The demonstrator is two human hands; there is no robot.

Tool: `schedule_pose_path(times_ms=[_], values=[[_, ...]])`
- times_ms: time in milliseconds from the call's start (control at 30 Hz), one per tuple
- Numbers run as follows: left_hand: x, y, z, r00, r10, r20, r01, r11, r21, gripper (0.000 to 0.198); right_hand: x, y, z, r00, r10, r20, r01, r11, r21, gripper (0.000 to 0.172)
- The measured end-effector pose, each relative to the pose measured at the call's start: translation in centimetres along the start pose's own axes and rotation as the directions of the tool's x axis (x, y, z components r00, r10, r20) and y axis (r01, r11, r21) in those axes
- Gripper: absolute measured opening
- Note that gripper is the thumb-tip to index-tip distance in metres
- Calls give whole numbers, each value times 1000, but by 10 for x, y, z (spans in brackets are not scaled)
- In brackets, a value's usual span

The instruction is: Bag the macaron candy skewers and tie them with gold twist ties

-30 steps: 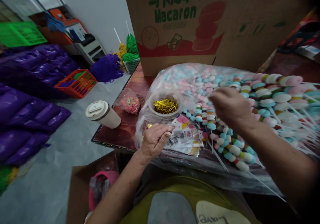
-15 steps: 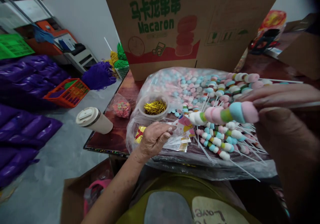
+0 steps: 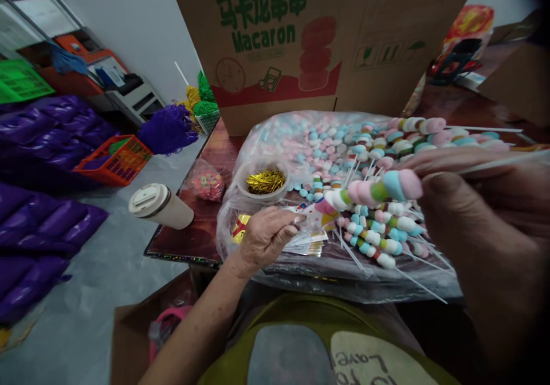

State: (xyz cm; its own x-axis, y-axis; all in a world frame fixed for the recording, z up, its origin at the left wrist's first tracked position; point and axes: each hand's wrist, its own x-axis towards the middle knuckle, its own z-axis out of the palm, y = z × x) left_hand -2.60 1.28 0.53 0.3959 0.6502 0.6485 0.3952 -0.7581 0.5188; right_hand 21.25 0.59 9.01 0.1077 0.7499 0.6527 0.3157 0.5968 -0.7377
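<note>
A skewer of pink, blue, green and white marshmallows (image 3: 361,195) is pinched in my right hand (image 3: 476,201), near its pink end, with the white stick running back past the fingers. Its white tip is at the mouth of a colourful printed plastic bag (image 3: 322,212); how far it is inside I cannot tell. My left hand (image 3: 270,236) has thumb and finger closed on the other end of that bag. More flat bags (image 3: 307,244) lie under the left hand. Several marshmallow skewers (image 3: 373,239) are piled beneath the held one.
Behind stands a large cardboard box (image 3: 275,104). Loose marshmallows (image 3: 322,141) lie on a clear plastic sheet, beside a bowl of gold twist ties (image 3: 266,182). A cup (image 3: 161,204) and a small bag of candies (image 3: 207,183) are at the table's left edge.
My right hand has moved left with the marshmallow skewer, bringing its white tip into the mouth of the bag. My left hand stays nearly in place, still pinching the bag.
</note>
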Motion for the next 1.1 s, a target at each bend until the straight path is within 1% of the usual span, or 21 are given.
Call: schedule_pose_path(times_ms=[67, 100, 267, 333, 400, 467, 533, 600, 633, 667, 700, 733, 767, 800, 833, 867, 933, 967, 1000, 1033, 1100], values=[[2, 0, -1, 1000, -7, 3, 7, 1000, 29, 32, -5, -7, 4, 999, -25, 31, 26, 999, -32, 11], [2, 0, -1, 1000, -16, 0, 16, 999, 42, 31, -7, -8, 5, 999, -12, 36, 13, 999, -31, 12], [2, 1, -1, 999, -37, 20, 36, 999, 39, 32, -3, 0, 1, 984, 177, -16, -174, 978, 111, 9], [3, 2, 0, 999, -47, 27, 46, 999, 19, 33, -1, 7, 1, 971, 239, 12, -238, 954, 181, 7], [4, 4, 2, 997, -63, 42, 63, 998, -3, 33, 0, 13, 5, 951, 302, 60, -306, 908, 284, 4], [6, 5, 5, 993, -97, 74, 100, 994, -40, 34, 1, 19, 12, 920, 373, 122, -389, 826, 407, 5], [8, 6, 9, 976, -172, 132, 186, 978, -95, 38, -1, 26, 21, 880, 435, 189, -469, 736, 488, 10], [11, 7, 15, 935, -284, 213, 317, 938, -138, 43, -4, 33, 28, 845, 483, 230, -527, 677, 515, 14], [13, 9, 19, 904, -340, 260, 385, 911, -146, 48, -6, 35, 31, 837, 497, 229, -537, 668, 516, 14], [15, 10, 22, 870, -390, 304, 448, 881, -151, 52, -8, 38, 33, 839, 498, 219, -535, 681, 500, 15], [16, 12, 25, 835, -430, 343, 502, 851, -155, 54, -10, 40, 33, 846, 488, 216, -529, 716, 455, 15], [18, 14, 28, 804, -462, 374, 548, 821, -164, 51, -12, 42, 33, 856, 462, 230, -517, 767, 381, 17], [20, 15, 31, 777, -487, 399, 588, 787, -185, 45, -13, 43, 32, 859, 435, 270, -503, 815, 288, 19], [21, 17, 33, 752, -507, 420, 627, 747, -221, 38, -14, 45, 30, 846, 423, 324, -496, 847, 188, 22], [23, 18, 35, 722, -531, 443, 670, 694, -261, 34, -14, 46, 28, 818, 431, 381, -500, 860, 102, 25], [24, 18, 36, 683, -557, 472, 718, 631, -294, 32, -13, 47, 27, 782, 452, 429, -518, 855, 42, 26], [28, 20, 39, 590, -586, 555, 804, 489, -338, 34, -12, 49, 26, 713, 503, 488, -577, 817, 1, 27], [30, 20, 40, 552, -582, 597, 833, 421, -360, 36, -11, 50, 27, 692, 517, 504, -597, 802, -3, 27], [33, 21, 43, 531, -565, 632, 847, 362, -388, 39, -10, 50, 28, 678, 520, 519, -607, 794, -2, 27], [35, 22, 45, 528, -541, 654, 849, 313, -426, 42, -10, 51, 30, 672, 513, 534, -610, 793, 7, 27], [39, 22, 50, 546, -500, 672, 832, 231, -504, 43, -11, 54, 34, 674, 490, 553, -600, 800, 22, 27]])
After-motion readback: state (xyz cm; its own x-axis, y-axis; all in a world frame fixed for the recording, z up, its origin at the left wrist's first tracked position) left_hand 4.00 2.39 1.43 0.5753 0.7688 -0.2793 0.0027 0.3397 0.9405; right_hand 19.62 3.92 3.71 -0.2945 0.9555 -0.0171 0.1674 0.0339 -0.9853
